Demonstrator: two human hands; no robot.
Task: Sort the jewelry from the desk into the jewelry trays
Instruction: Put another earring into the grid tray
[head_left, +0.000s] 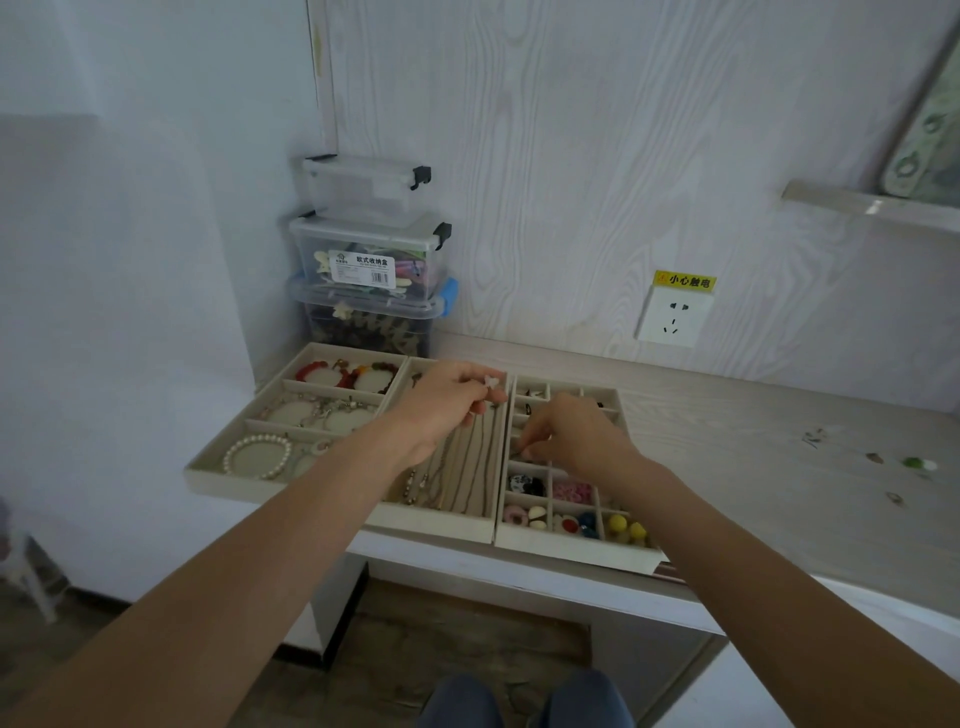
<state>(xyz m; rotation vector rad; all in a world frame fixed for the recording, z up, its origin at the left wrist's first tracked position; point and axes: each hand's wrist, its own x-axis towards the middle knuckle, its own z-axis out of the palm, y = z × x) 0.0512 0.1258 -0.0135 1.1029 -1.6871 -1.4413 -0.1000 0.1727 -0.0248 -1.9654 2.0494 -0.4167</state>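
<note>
Pinching a small pale pink ornament (490, 382) above the middle beige velvet necklace tray (470, 470), the left hand (447, 402) is hovering near that tray's right edge, while the right hand (574, 436) is curling its fingers on a tiny dark piece inside the gridded beige compartment tray (566, 540); loose small trinkets (917, 464) are lying well apart on the pale wood-grain surface (753, 467).

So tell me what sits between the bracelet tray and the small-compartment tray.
In the head view, the necklace tray lies between the bracelet tray and the compartment tray, chains laid along it. The left hand hovers over its far end.
</note>
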